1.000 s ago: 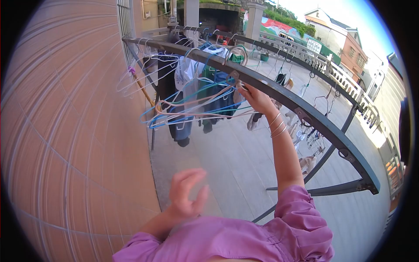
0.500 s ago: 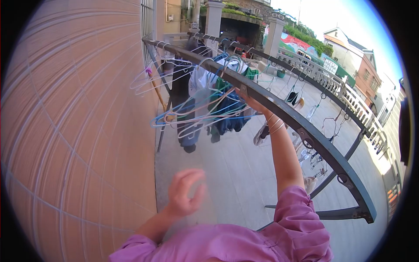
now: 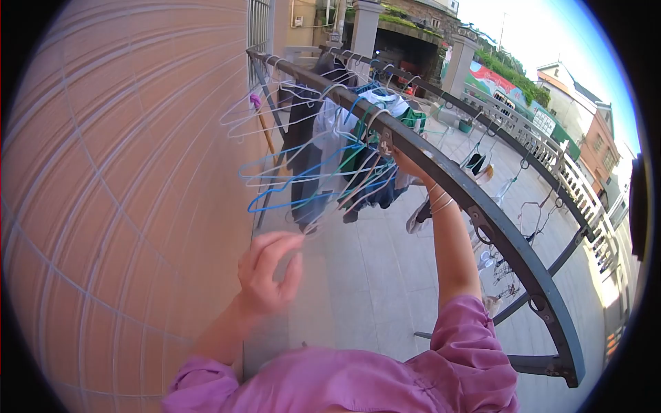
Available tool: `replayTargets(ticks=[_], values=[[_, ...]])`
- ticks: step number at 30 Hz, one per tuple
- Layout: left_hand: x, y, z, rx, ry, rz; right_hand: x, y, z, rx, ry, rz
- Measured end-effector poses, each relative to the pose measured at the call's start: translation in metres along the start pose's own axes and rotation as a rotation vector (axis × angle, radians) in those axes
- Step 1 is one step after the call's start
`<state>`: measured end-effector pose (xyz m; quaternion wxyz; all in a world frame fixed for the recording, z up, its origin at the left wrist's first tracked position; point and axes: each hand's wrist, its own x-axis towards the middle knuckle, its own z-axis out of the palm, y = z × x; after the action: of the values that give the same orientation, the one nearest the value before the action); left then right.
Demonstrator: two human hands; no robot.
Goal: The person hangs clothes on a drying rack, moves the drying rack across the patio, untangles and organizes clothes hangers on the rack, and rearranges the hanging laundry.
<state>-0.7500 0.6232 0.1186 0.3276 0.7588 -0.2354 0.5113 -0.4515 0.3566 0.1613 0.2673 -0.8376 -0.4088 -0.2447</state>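
My left hand point(image 3: 270, 272) is raised on the near side of the rack, fingers bent and thumb apart. Nothing shows inside it, and its fingertips are just below the near ends of pale hangers. My right hand point(image 3: 412, 165) reaches up beneath the dark metal rail point(image 3: 441, 162), beside the right ends of the hangers. The rail hides its fingers, so its grip cannot be made out. A blue hanger point(image 3: 279, 199) and several white and pink ones hang tilted in a bunch from this rail. White hangers point(image 3: 241, 120) hang farther back.
Dark trousers point(image 3: 303, 151) and other clothes, including a green garment point(image 3: 413, 120), hang on the rack. A tiled wall point(image 3: 138, 206) runs close along the left. The second rail point(image 3: 509, 134) carries clip hangers. Grey paving point(image 3: 344, 289) lies below; a white balustrade point(image 3: 578, 186) stands beyond.
My left hand has moved up and slightly left, toward the hangers. The near hangers have spread and swung, some tilting lower. My right hand stays by the rail, while the view has shifted.
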Motion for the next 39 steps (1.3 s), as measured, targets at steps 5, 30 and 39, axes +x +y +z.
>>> replayTargets(ticks=[5, 30, 39], values=[[0.041, -0.014, 0.013, 0.247, -0.052, -0.037, 0.000, -0.028, -0.008, 0.030, -0.140, -0.082], [0.125, -0.187, 0.073, 0.642, -0.691, -0.084, 0.081, -0.034, 0.063, 0.159, -0.129, 0.009], [0.138, -0.181, 0.065, 0.558, -0.759, 0.107, 0.056, -0.029, 0.071, -0.104, -0.031, 0.193]])
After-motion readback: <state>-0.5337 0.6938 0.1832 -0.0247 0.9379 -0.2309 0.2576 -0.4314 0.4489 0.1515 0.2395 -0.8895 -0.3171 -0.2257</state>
